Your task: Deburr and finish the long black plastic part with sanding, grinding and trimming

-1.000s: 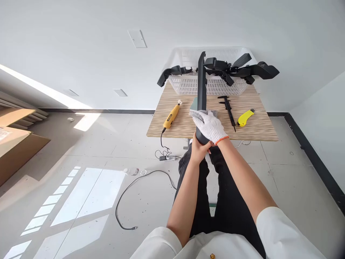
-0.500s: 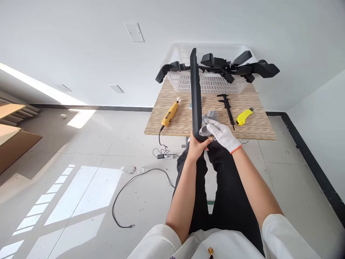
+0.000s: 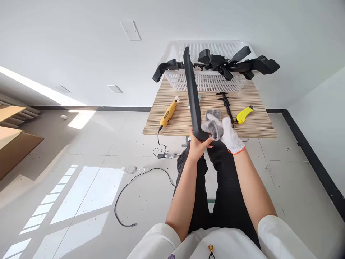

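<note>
My bare left hand is closed around the lower end of a long black plastic trim piece, which stands up and leans slightly left. On my right hand is a white knitted glove with an orange cuff edge. That hand grips a grey cloth, blurred by motion, against or just beside the lower right edge of the trim piece. More grey cloth-like material shows behind it on the table; whether the two are one piece I cannot tell.
A white plastic basket heaped with black plastic parts stands at the table's back. On the wooden table lie a yellow rotary tool, a black caliper and a yellow utility knife. Cables and a clear bottle lie on the floor.
The top of the trim piece has tilted left. My right hand has turned and closed on the grey cloth, its fingers no longer stretched out over it.
</note>
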A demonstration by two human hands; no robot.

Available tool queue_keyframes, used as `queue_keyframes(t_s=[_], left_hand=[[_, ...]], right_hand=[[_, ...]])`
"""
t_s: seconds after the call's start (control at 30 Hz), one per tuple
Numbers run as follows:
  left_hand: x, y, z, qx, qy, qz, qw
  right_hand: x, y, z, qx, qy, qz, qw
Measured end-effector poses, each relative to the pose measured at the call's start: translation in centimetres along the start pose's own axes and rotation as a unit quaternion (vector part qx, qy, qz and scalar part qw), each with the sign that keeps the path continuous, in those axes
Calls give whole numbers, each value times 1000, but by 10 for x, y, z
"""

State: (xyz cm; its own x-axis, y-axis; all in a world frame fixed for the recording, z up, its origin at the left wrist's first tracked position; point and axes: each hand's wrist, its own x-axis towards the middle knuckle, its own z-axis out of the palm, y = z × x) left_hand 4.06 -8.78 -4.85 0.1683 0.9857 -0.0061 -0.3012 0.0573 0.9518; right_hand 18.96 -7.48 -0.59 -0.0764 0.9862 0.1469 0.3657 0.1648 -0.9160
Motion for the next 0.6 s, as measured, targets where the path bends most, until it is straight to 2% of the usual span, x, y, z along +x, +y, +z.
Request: queue_keyframes(t_s=[0.07,0.13,0.27,0.4,0.53,0.6], left_hand=[[1,-5,-3,-1,-1,26,1000],[1,-8,-5,-7,-11,44,999],[1,-10,-6,-16,-32,41,999],[3,-13,-8,34,-27,96,994],[4,-15,-9,68,-4,130,989],[4,-15,-9,78,3,146,986]], right_hand=[[-7,-2,2,-33,-33,-11,999],[-12,-3,8,-77,-40,-29,996],[-14,-2,18,-127,28,-56,990],[-10,-6,21,-183,1,-34,983],[-9,-13,24,-194,54,11,980],[-7,-14,26,-232,44,16,972]])
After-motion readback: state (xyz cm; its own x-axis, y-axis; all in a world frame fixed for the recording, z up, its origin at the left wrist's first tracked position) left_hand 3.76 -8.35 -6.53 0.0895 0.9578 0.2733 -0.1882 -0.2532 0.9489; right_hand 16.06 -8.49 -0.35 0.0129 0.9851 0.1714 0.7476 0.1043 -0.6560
